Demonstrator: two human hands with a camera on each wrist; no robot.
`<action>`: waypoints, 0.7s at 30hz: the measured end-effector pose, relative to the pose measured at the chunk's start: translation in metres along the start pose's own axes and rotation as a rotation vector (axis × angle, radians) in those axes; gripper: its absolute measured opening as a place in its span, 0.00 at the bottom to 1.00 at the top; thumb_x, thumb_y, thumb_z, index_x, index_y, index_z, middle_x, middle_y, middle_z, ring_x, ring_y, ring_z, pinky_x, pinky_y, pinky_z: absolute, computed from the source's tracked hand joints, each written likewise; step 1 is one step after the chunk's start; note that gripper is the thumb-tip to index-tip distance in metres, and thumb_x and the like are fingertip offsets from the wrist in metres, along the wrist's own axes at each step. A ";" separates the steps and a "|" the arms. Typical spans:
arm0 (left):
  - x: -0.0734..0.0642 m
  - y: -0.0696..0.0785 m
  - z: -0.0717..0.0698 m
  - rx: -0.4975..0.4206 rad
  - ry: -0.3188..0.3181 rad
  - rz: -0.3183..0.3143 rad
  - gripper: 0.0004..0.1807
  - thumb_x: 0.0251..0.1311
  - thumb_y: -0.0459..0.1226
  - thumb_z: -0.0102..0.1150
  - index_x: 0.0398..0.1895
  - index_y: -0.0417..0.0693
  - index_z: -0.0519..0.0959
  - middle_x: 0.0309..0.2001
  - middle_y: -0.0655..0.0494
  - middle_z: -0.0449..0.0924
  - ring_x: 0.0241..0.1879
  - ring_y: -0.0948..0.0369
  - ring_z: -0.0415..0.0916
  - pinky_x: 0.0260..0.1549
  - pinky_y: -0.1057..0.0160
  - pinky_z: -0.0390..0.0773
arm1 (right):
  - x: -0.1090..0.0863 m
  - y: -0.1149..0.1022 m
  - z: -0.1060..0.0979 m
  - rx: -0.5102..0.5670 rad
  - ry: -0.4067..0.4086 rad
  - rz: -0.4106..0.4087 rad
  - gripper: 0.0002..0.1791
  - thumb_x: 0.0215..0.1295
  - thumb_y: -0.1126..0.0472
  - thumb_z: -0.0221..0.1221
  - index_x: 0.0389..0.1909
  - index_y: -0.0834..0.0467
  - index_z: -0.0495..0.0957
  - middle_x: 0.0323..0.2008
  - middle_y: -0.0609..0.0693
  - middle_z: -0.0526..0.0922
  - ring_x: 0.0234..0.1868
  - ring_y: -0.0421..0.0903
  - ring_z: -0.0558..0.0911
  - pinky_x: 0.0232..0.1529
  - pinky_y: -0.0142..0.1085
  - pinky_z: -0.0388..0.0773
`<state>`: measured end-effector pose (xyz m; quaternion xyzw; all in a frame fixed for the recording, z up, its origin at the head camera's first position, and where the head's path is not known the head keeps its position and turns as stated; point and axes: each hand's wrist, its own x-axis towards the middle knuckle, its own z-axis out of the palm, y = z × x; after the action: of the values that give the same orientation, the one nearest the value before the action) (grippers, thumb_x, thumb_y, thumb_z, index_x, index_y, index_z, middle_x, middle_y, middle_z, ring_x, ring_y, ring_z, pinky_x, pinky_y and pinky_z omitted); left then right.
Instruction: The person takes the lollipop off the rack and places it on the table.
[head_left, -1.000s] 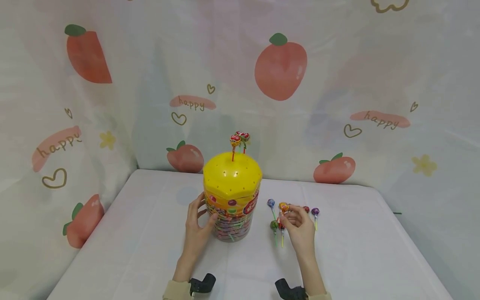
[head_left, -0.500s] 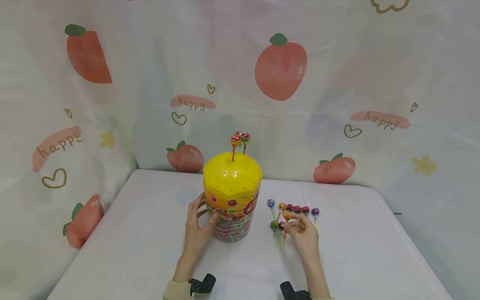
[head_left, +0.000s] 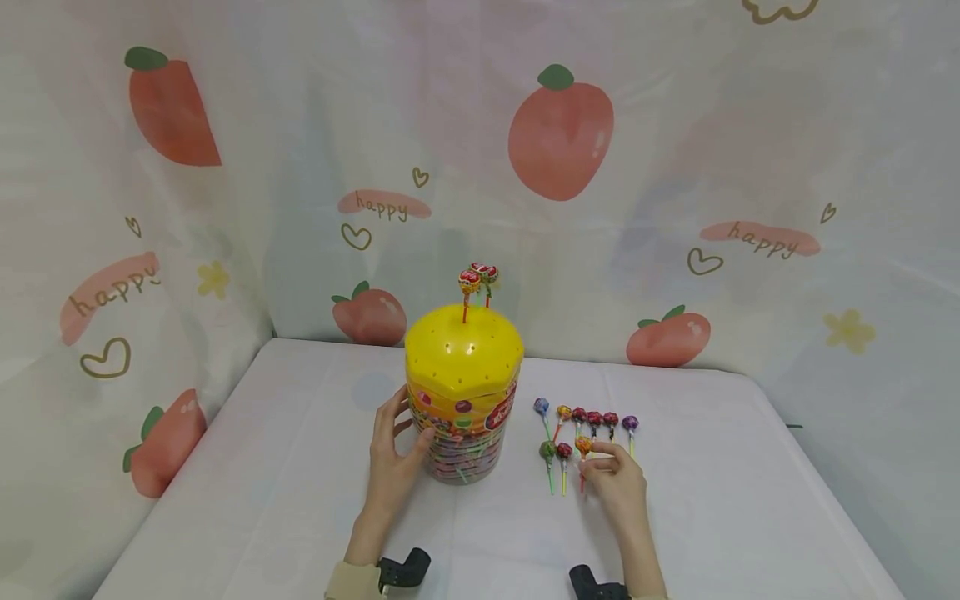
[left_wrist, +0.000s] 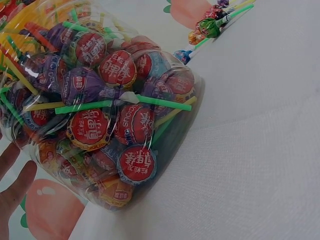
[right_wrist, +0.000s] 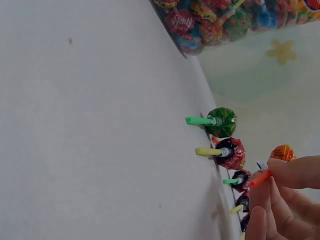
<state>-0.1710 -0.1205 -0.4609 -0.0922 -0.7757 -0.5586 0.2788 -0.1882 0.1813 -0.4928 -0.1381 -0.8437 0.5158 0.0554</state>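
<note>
White counter (head_left: 720,508) runs wide to both side edges, left hand (head_left: 393,457) cupping a jar (head_left: 465,358), right hand (head_left: 619,482) pinching an orange lollipop (head_left: 583,446).

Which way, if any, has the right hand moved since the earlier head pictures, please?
Yes: in the head view, the right hand has shifted rightward and down the picture, away from the unmoved candy jar.
</note>
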 end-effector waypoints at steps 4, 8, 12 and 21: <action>0.000 -0.001 0.000 0.001 0.002 0.009 0.38 0.54 0.28 0.62 0.70 0.39 0.61 0.64 0.39 0.66 0.61 0.49 0.66 0.55 0.38 0.75 | 0.002 0.004 -0.001 -0.024 -0.006 0.022 0.21 0.55 0.67 0.64 0.51 0.65 0.75 0.30 0.55 0.87 0.24 0.34 0.78 0.23 0.27 0.72; 0.001 -0.001 0.000 -0.008 -0.005 0.011 0.38 0.55 0.28 0.62 0.70 0.40 0.60 0.64 0.39 0.65 0.61 0.49 0.66 0.55 0.38 0.74 | 0.002 0.006 0.000 -0.027 -0.007 0.038 0.20 0.55 0.68 0.63 0.51 0.66 0.75 0.30 0.56 0.86 0.21 0.36 0.78 0.20 0.27 0.72; 0.001 -0.002 0.000 -0.021 -0.014 0.005 0.38 0.56 0.28 0.62 0.70 0.40 0.60 0.64 0.39 0.65 0.61 0.50 0.65 0.56 0.38 0.73 | 0.000 0.007 0.001 -0.024 -0.009 0.059 0.20 0.56 0.67 0.62 0.50 0.67 0.75 0.31 0.59 0.86 0.20 0.39 0.78 0.19 0.29 0.73; 0.000 0.000 -0.001 -0.017 -0.013 0.002 0.38 0.55 0.28 0.62 0.70 0.39 0.60 0.64 0.39 0.65 0.60 0.52 0.65 0.55 0.38 0.74 | -0.001 0.009 0.007 -0.086 0.032 0.066 0.19 0.56 0.66 0.63 0.48 0.67 0.75 0.30 0.60 0.86 0.17 0.38 0.77 0.18 0.30 0.71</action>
<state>-0.1709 -0.1213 -0.4612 -0.0992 -0.7726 -0.5644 0.2735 -0.1874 0.1787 -0.5040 -0.1766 -0.8590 0.4783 0.0458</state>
